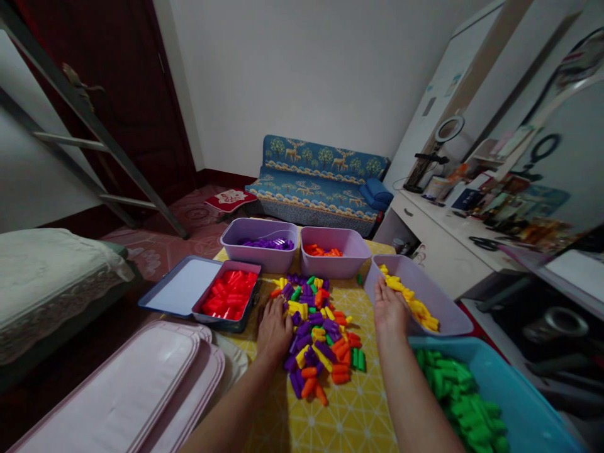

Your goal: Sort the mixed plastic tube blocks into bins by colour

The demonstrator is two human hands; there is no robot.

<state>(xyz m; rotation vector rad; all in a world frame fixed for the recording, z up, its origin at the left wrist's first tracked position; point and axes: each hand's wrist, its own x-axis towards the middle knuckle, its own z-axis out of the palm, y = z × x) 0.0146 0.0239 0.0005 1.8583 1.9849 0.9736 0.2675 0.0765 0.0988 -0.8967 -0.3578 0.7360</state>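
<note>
A mixed pile of small plastic pieces (309, 333) in purple, yellow, orange and green lies on the yellow patterned tablecloth (344, 409). At the pile's left edge rests my left hand (275, 330), palm down, fingers apart and touching the nearest pieces. My right hand (391, 308) is at the near left rim of a lilac bin (446, 302), palm turned up and fingers stretched out, with nothing visible in it. Yellow pieces (410, 299) lie inside that bin, just beyond the fingers.
Behind the pile stand two lilac bins, one with purple pieces (268, 244), one with orange pieces (323, 250). Red pieces (229, 294) fill a hinged case at left. A blue tub (519, 390) of green pieces is at right. Pink lids (141, 377) lie front left.
</note>
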